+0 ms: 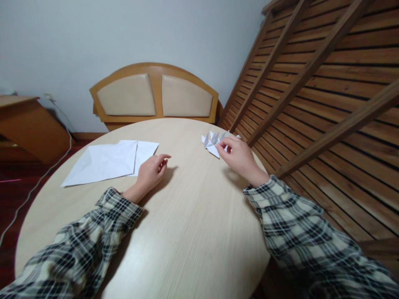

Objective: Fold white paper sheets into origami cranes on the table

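Observation:
My right hand (238, 155) is at the far right side of the round table, thumb and forefinger pinched together at a white paper crane (212, 150) with pointed folds. More folded white paper figures (222, 135) stand close behind it, partly hidden by my fingers. My left hand (153, 171) hovers over or rests on the table left of the middle, which of the two I cannot tell. Its forefinger points out, the other fingers are loosely curled, and nothing is in it. Just beside it lie white paper sheets (107, 162), overlapping and creased.
The pale round wooden table (193, 232) spreads beneath both arms. Behind it stands a wooden headboard (158, 93) with two cream panels, against the wall. A slatted wooden frame (311, 91) leans close on the right. A desk (28, 128) and a white cable (40, 182) are at left.

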Demonstrator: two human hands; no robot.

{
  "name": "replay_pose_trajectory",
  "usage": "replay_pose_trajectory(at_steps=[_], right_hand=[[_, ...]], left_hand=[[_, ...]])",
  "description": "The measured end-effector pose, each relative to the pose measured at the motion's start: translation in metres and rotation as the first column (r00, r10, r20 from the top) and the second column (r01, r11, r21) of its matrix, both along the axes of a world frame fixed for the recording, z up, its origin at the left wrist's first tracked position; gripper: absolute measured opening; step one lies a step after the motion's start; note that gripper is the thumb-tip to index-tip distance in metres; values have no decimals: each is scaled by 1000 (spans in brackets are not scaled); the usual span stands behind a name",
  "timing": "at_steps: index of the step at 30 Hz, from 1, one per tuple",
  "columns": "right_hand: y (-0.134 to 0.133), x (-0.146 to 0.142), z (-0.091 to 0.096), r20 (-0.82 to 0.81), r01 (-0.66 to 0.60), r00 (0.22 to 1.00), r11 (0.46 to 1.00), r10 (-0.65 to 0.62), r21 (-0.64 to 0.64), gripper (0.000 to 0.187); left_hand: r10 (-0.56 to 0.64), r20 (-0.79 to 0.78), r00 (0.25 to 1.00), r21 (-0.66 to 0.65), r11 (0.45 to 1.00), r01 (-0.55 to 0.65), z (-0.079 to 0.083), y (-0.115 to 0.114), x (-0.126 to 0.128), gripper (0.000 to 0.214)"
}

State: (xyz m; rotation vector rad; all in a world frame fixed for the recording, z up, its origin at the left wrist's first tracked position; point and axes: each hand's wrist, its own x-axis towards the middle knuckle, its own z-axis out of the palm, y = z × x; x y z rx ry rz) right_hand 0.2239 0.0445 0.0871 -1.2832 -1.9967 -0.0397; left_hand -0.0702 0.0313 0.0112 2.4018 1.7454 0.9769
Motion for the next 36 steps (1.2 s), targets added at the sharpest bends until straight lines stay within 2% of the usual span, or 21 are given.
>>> replay_pose_trajectory(at_steps=[3, 7, 9, 14, 18, 21, 29, 34, 35, 36], right_hand=[[4, -26, -10, -48, -79, 996, 995, 76, -64, 20], [8, -48, -37, -174, -188, 973, 954, 150, -233, 20], [8, -55, -53, -248, -227, 956, 929, 156, -291, 22], [9, -62, -83, -485, -359, 864, 843, 136, -402, 25], [11, -60, -94, -663, -446, 748, 746, 6, -496, 26], [13, -57, -100, -705, -445, 707, 734, -63, -513, 28], [12, -56, -102, -715, -465, 697, 723, -57, -511, 29], [11, -57, -103, -723, -473, 689, 723, -52, -503, 29], [11, -57, -103, -723, -473, 689, 724, -51, -503, 29], [12, -56, -104, -723, -473, 689, 724, -51, -502, 29]], left_hand=[[149, -161, 976, 64, 988, -140, 5, -1, -17, 27], [335, -358, 872, 91, 941, -325, 8, -1, -41, 35], [409, -405, 818, 50, 903, -427, 9, -3, -49, 41], [486, -473, 735, -154, 776, -612, 13, -6, -58, 53], [460, -490, 741, -295, 712, -637, 12, -4, -64, 59], [452, -485, 748, -354, 681, -641, 11, -2, -69, 59], [431, -477, 766, -334, 717, -611, 11, -1, -80, 61], [419, -502, 756, -306, 732, -609, 10, 0, -86, 54], [403, -501, 766, -292, 754, -588, 10, 1, -88, 54], [419, -506, 754, -286, 743, -605, 9, 2, -89, 54]])
